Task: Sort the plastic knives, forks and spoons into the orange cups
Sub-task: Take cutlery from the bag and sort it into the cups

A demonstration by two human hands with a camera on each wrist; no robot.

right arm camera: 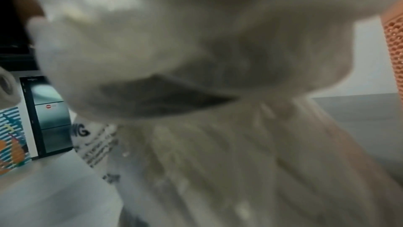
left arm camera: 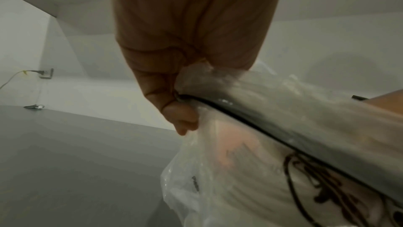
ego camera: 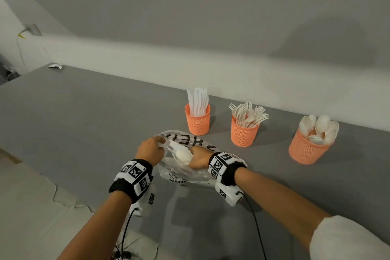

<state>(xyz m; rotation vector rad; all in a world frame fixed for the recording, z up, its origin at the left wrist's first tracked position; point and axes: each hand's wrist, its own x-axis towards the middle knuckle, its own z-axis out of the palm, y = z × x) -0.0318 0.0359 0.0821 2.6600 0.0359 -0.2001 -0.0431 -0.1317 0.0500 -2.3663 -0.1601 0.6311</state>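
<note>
A plain indoor room, most like a bare workspace or recording spot; it cannot be told whether it is a home or an office. A wide grey tabletop (ego camera: 84, 112) stands against blank white walls (ego camera: 190, 6), with a wall socket (ego camera: 33, 29) and a plugged-in cable at the left. In the right wrist view a dark metal cabinet (right arm camera: 51, 115) with a small red sticker stands beside a colourful striped poster (right arm camera: 10, 137).

Right hand (ego camera: 198, 159) fingers hidden inside bag (ego camera: 185, 175); right wrist view blurred throughout.
</note>
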